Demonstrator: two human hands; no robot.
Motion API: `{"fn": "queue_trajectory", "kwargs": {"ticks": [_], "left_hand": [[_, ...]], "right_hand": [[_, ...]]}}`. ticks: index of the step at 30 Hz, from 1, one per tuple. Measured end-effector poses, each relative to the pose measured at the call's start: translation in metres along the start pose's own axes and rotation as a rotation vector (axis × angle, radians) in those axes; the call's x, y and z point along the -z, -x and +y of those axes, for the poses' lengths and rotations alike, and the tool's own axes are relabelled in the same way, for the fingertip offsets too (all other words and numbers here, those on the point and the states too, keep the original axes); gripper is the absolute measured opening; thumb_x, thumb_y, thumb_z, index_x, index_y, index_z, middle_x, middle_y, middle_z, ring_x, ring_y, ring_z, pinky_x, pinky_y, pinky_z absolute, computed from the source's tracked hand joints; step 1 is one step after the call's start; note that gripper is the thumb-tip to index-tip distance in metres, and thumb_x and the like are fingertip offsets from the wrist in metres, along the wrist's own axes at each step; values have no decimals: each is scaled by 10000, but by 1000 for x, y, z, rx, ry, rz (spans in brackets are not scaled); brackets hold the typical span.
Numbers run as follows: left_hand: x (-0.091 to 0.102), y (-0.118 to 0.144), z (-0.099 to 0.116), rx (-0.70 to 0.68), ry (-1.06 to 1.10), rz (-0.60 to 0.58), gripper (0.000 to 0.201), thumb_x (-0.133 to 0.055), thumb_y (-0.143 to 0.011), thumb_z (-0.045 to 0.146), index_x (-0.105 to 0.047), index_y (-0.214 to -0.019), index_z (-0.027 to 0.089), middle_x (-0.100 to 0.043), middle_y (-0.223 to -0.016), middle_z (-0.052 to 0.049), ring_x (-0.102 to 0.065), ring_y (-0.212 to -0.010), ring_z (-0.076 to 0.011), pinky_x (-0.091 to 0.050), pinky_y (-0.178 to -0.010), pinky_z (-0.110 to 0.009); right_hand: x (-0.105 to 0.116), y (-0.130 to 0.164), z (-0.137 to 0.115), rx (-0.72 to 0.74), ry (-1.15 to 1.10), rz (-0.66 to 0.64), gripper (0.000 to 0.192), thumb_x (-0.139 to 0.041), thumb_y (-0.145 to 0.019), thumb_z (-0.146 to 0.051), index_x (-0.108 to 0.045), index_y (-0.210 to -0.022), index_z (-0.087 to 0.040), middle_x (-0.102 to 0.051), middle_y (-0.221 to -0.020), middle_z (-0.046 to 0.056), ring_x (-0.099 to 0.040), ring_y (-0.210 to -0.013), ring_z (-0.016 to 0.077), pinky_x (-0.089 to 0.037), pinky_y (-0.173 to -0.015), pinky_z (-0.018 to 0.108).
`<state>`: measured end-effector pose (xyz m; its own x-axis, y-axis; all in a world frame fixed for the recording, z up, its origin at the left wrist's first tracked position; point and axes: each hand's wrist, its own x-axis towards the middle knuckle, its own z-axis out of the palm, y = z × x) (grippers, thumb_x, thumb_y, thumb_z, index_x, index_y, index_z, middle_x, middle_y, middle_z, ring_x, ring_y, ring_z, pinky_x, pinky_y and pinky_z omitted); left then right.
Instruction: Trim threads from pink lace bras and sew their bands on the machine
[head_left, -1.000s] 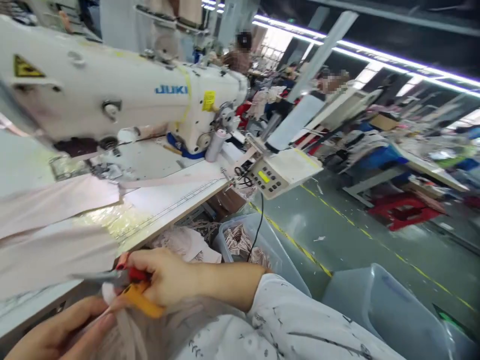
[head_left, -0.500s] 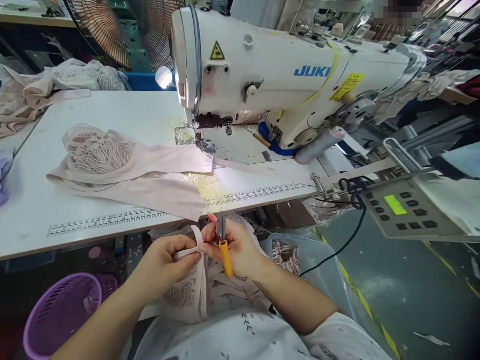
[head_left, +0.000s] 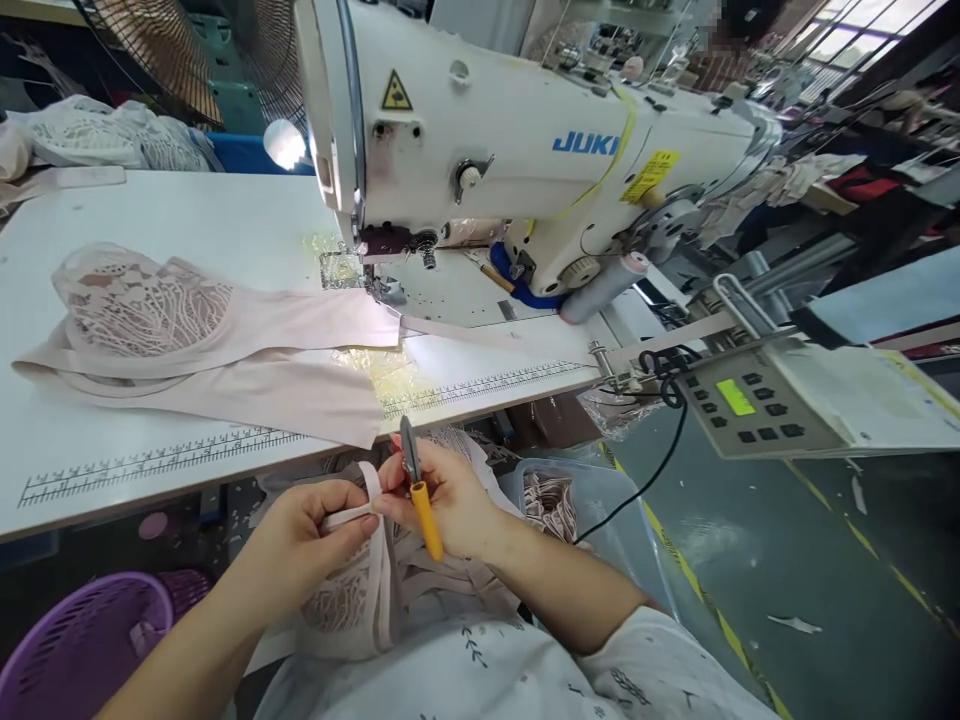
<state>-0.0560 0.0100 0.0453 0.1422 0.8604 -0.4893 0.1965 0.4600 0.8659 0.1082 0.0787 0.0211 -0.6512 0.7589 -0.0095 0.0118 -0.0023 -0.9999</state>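
Where pinched, pale lace garment [head_left: 352, 590]

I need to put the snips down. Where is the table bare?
Bare table lies between the lace garment and the fan, and along the ruler strip by the near edge. It is crowded under the sewing machine at the needle.

Counts at the sewing station

There were two hands, the left hand [head_left: 311, 530] and the right hand [head_left: 450, 500], and between them one thread snipper [head_left: 418, 490] with a yellow handle and one lace garment [head_left: 360, 590] in the lap. One more lace garment [head_left: 195, 345] lay on the one bench [head_left: 150, 215], which carried one sewing machine [head_left: 517, 150]. One control panel [head_left: 750, 410], one purple basket [head_left: 75, 650], one clear bin [head_left: 592, 500] and one fan [head_left: 180, 50] stood around.
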Motion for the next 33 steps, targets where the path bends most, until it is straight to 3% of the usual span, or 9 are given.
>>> {"fn": "queue_trajectory", "kwargs": {"ticks": [7,12,17,19,22,26,33], "left_hand": [[3,-5,-1,5,-68,-7,386,-517,-760,540,-508,-685,162,-406,-597,26,-328,-531,-97,-270,-493,-216],[6,-6,-1,-1,-80,30,376,-544,-759,522,-499,-651,166,-368,-556,46,-305,-498,-84,-243,-466,-205],[9,-5,4,18,23,62,331,-580,-730,470,-484,-627,171,-333,-509,67,-275,-462,-69,-205,-447,-198],[9,-4,8,17,42,85,306,-595,-698,441,-477,-608,174,-311,-495,76,-254,-449,-63,-182,-436,-197],[7,-5,11,17,61,111,271,-592,-669,415,-479,-601,179,-298,-478,83,-236,-433,-59,-168,-422,-198],[3,-6,9,-9,29,138,235,-579,-683,383,-488,-611,179,-304,-485,82,-250,-435,-61,-189,-422,-197],[0,-6,7,47,87,129,252,-595,-658,396,-471,-604,184,-303,-453,91,-246,-416,-57,-185,-412,-200]], "right_hand": [[1,-4,-5,-5,-62,-13,391,-758,-644,-465,-491,-747,-198,-504,-697,-36,-411,-557,81,-373,-530,232],[12,-2,-6,-45,-55,-52,473,-737,-636,-561,-470,-787,-200,-547,-781,-3,-471,-632,104,-414,-585,254],[44,15,-3,-24,193,-327,654,-476,-661,-825,-440,-858,-202,-471,-752,-3,-437,-631,120,-402,-572,267],[56,22,1,-36,363,-467,687,-338,-680,-871,-419,-802,-200,-447,-720,-4,-406,-613,121,-381,-562,271],[65,29,8,-80,615,-572,692,-259,-668,-899,-333,-700,-211,-408,-672,-17,-359,-579,115,-337,-538,266],[60,29,12,-120,750,-583,673,-263,-679,-890,-287,-682,-217,-381,-653,-25,-347,-578,120,-324,-545,267],[50,19,3,-128,808,-560,609,-468,-689,-803,-321,-669,-213,-421,-644,-27,-339,-551,111,-283,-517,252]]}}
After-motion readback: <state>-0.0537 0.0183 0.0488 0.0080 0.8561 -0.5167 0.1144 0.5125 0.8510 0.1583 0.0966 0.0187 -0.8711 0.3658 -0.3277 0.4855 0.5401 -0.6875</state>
